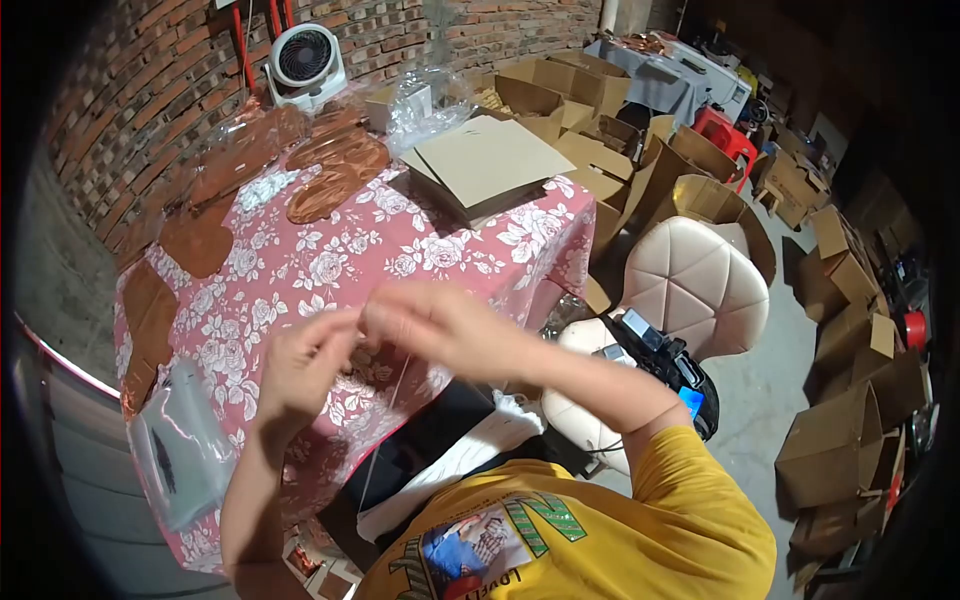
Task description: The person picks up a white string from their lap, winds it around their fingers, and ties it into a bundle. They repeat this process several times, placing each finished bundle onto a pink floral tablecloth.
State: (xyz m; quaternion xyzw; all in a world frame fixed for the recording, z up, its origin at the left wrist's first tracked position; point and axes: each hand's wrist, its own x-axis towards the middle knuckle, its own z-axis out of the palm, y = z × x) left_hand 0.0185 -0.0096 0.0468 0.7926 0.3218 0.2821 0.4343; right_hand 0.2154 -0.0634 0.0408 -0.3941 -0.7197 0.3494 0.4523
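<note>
My left hand (303, 372) and my right hand (425, 325) meet at the fingertips above the table. The right fingers are pinched and a little blurred. Below them hangs a thin white string (397, 388), running down toward my lap. The left thumb and fingers are pinched too, right against the right fingertips; what lies between them is too small to make out. A bundle of white strings (465, 460) rests across my lap. Under both hands spreads a pink tablecloth with white roses (325, 265).
A stack of grey-beige boards (490, 165) lies at the table's far right. Brown wrapped pieces (340, 165) and a white fan (303, 65) are at the back. Clear plastic bags (180, 450) sit front left. A cushioned chair (695, 280) bears a black bag (675, 365); cardboard boxes (830, 440) stand beyond.
</note>
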